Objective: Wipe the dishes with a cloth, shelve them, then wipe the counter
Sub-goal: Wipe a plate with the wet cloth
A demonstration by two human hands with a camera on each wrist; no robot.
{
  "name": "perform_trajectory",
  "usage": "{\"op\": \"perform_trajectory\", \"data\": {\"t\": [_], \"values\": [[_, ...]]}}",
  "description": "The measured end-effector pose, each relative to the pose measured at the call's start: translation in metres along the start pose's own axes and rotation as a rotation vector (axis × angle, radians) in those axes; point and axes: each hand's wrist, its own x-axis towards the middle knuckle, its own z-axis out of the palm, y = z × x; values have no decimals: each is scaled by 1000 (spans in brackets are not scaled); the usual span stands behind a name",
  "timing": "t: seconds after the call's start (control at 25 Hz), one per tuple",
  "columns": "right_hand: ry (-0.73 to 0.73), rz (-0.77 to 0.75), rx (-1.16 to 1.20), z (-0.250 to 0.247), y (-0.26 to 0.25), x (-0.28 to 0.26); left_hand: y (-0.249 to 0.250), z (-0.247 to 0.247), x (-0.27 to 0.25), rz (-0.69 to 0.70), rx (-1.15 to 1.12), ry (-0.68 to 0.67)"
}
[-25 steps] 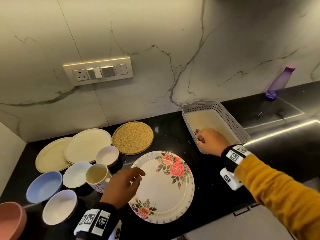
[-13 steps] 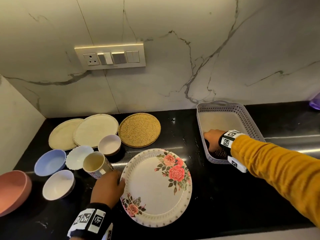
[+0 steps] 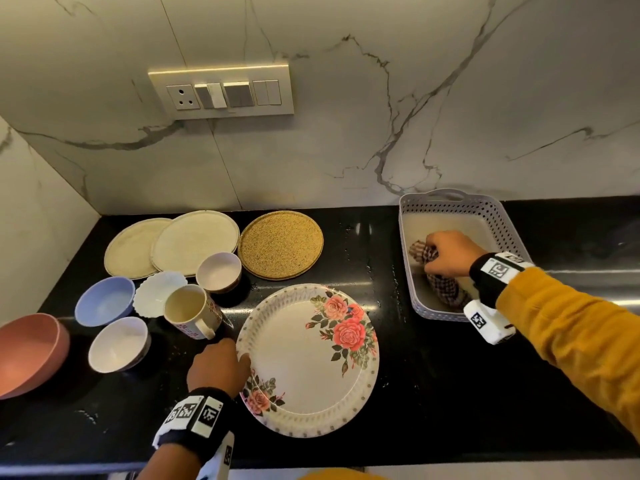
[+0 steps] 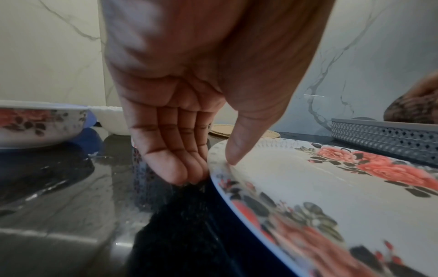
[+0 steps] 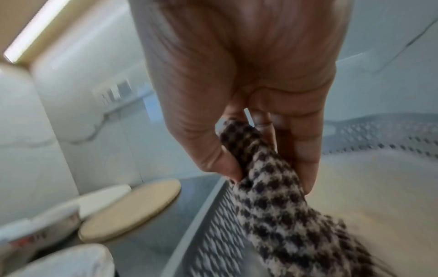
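Fingers [image 5: 305, 168] and thumb of right hand [image 3: 450, 252] pinch checked cloth [image 5: 272, 196] inside grey basket [image 3: 446, 206]. Left hand [image 3: 216, 367]: thumb on rim of floral plate [image 3: 304, 362], straight fingers at its edge, tips on counter [image 3: 433, 393], so a loose hold at best. Risks: trailing cloth could snag the perforated wall and drag the basket; lifting the plate on that shallow grip could let it slip, or knock the mug [image 3: 192, 311] just beside. Head view hides the left fingers; left wrist view shows them. Only the right wrist view shows the pinch.
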Motion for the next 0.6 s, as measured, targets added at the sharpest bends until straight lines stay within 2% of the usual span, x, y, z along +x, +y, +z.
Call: {"op": "perform_trajectory", "data": {"t": [0.16,0.28,0.36,0.48,0.6], "values": [[306,-141,240,-33,-24,-42,-9,1,3,-14,-38,9],[375,-312,300,-40,-69,-63,-5,2,8,4,-52,19],[288,-409,278,-24,-103,-67,2,4,8,7,-56,22],[88,-473,231,28,-148,-63,11,5,6,7,-83,45],[-47,-500,7,96,-190,-62,7,4,0,16,-125,38]]}}
